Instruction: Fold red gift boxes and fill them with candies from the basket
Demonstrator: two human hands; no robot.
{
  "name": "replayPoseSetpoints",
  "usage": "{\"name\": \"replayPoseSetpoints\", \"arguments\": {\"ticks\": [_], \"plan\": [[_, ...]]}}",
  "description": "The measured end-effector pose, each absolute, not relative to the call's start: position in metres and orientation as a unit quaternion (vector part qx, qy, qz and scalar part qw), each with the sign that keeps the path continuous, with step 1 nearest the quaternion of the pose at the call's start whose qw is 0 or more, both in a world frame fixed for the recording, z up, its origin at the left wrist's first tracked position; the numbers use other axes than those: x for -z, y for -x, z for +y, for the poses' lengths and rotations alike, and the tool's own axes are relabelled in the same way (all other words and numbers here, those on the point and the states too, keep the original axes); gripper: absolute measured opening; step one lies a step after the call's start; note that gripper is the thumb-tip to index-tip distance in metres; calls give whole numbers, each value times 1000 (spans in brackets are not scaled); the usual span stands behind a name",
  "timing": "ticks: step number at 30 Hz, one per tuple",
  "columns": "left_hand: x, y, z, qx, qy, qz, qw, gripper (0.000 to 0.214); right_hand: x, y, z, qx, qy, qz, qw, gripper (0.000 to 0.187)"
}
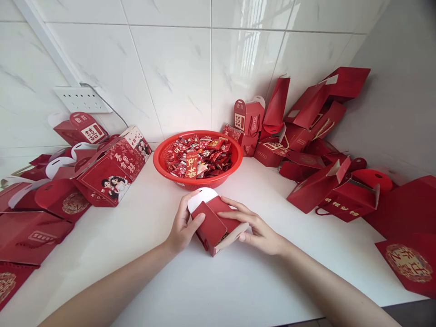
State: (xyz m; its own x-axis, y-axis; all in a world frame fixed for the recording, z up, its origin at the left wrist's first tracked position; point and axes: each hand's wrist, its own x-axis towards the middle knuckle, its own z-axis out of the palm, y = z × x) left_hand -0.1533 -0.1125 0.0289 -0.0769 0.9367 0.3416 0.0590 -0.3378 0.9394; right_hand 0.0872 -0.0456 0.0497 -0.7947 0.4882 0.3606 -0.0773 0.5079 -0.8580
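A small red gift box [216, 221] with rounded end flaps, white on the inside, stands on the white table between my hands. Its red top panels are folded inward, and a small gap shows near the front corner. My left hand [184, 225] grips the left side, thumb on the top panel and fingers behind. On the right, my right hand [257, 227] holds the box too, fingers over the top panel and thumb by the near flap. Just behind stands a red plastic basket [160, 163] full of red-wrapped candies [207, 159].
Red gift boxes [112, 165] are piled along the left side. More red boxes [335, 190] lie heaped on the right, some tipped over. A white power strip [81, 100] with a grey cord is against the tiled wall. The table [190, 290] ends at the lower right.
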Motion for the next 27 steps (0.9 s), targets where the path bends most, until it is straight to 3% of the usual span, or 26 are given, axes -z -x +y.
{"name": "replayPoseSetpoints", "arguments": {"ticks": [7,13,21,25,27], "plan": [[-33,146,-113,-594,-542,434,406,72,-39,-72,-59,-595,212,-695,343,53],[-33,149,-111,-566,-614,418,357,49,-34,-63,-62,-648,202,-651,340,56],[-38,157,-106,-509,-661,429,347,44,-35,-58,-65,-643,215,-642,358,61],[-62,152,-113,-424,-726,511,181,36,-32,-57,-68,-636,232,-635,371,64],[-76,144,-122,-355,-762,536,79,45,-31,-57,-70,-618,241,-645,379,64]]}}
